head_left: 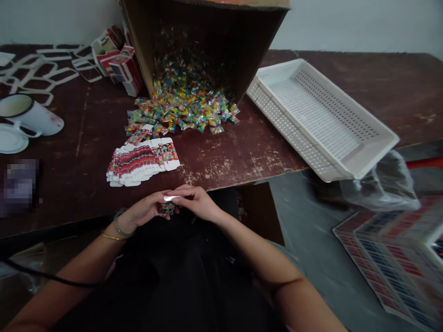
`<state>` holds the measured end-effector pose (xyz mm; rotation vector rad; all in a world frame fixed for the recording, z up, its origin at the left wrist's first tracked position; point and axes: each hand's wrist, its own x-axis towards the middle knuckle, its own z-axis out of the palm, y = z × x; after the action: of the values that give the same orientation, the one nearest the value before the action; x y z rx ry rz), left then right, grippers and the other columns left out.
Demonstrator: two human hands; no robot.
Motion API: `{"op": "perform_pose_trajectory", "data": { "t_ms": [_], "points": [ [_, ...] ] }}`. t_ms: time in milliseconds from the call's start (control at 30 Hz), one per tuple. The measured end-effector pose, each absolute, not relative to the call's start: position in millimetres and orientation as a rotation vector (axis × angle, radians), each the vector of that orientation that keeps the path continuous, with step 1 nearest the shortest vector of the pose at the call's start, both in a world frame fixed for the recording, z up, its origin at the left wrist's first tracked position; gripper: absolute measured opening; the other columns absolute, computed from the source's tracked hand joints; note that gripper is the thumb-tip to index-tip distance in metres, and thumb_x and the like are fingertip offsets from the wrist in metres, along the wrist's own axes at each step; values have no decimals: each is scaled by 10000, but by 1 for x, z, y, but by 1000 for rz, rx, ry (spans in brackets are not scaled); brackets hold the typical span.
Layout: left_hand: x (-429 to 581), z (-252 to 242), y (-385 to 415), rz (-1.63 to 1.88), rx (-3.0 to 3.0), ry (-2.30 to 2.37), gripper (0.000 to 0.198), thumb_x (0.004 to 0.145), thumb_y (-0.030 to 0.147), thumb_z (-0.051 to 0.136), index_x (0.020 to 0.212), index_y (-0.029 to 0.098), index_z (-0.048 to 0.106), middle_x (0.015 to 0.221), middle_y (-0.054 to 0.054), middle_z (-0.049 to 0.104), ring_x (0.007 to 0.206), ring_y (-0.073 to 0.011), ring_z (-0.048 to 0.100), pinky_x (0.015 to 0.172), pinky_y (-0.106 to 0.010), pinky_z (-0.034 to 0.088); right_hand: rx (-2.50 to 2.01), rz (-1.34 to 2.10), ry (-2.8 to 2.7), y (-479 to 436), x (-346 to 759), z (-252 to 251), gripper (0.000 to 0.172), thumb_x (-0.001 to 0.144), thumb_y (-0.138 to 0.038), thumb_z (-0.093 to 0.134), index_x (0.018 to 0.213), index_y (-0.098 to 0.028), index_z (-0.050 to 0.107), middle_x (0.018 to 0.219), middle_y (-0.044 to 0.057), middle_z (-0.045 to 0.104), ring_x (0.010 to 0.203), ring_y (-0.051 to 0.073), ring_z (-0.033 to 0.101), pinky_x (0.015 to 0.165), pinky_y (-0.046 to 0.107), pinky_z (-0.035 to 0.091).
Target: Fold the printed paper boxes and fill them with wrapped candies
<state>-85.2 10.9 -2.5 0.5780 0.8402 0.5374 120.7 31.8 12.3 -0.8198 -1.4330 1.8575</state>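
Pinching a small printed carton point(168, 206) between them, the left hand point(143, 212) and right hand point(195, 203) meet just off the near edge of the dark, scuffed wooden table point(242, 157), the fingers of both closed on it. The carton is colourful, with a white flap up under the right fingertips. Just beyond lies a fanned stack of flat cartons point(141, 161). Farther back, bright sweet packets point(183, 106) spill from a tipped cardboard box point(207, 37). A white perforated tray point(318, 115) overhangs the right edge. A pale wall point(346, 23) stands behind.
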Motion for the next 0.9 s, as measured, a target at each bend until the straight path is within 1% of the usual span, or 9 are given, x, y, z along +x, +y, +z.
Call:
{"op": "perform_pose_trajectory", "data": {
  "t_ms": [133,233,400,500,567,633,733,833,900],
  "points": [
    [-85,-1,7,594,601,782,347,835,275,584,1155,173,671,976,-109,713,914,-266,645,677,-341,552,-926,1659,-1493,32,117,15,215,870,-311,644,1033,-220,751,961,45,675,778,129,619,638,246,514],
    [-88,2,2,567,653,758,355,814,260,651,1158,174,649,1026,-111,687,929,-265,640,676,-334,562,-983,1463,-1647,36,122,18,184,875,-259,637,1001,-209,761,941,44,680,830,132,633,760,272,522],
    [-92,8,-4,522,685,918,189,850,228,655,1019,143,663,912,-84,658,842,-217,640,597,-273,550,-789,1254,-1984,26,126,17,295,934,-264,556,1196,-209,680,1117,80,652,1016,163,612,927,327,488],
    [-83,8,-5,553,687,898,229,857,235,648,1075,163,652,973,-87,647,859,-225,636,578,-269,542,-796,1167,-1959,18,120,14,316,930,-269,573,1231,-224,657,1135,87,677,1023,177,605,939,359,481],
    [-73,9,-4,589,686,880,298,862,248,644,1156,201,633,1070,-91,642,929,-246,630,628,-299,555,-867,1198,-1853,17,123,17,278,930,-252,569,1184,-247,683,1110,72,707,998,177,626,922,362,491],
    [-64,11,-1,616,735,884,402,853,242,658,1249,251,593,1226,-89,615,1084,-273,589,788,-363,551,-1005,1219,-1722,19,147,28,239,927,-262,567,1116,-268,714,1095,53,722,999,181,643,916,359,495],
    [-66,14,8,637,863,959,489,844,242,678,1315,282,555,1361,-78,562,1276,-281,474,1014,-397,428,-1380,1043,-1449,23,225,47,267,916,-334,558,1128,-265,705,1113,46,715,991,198,655,884,346,506],
    [-84,15,16,665,868,1032,407,877,316,635,1275,246,590,1271,-100,615,1184,-272,548,974,-388,444,-1715,905,-1416,27,306,47,324,865,-406,581,1079,-209,726,1028,78,729,922,232,667,861,378,510],
    [-94,14,19,695,824,1091,379,874,340,636,1233,221,616,1203,-107,639,1078,-256,599,898,-367,480,-1828,856,-1623,35,324,35,308,826,-414,611,996,-201,754,1055,105,713,997,272,643,938,433,472]
  ]
}}
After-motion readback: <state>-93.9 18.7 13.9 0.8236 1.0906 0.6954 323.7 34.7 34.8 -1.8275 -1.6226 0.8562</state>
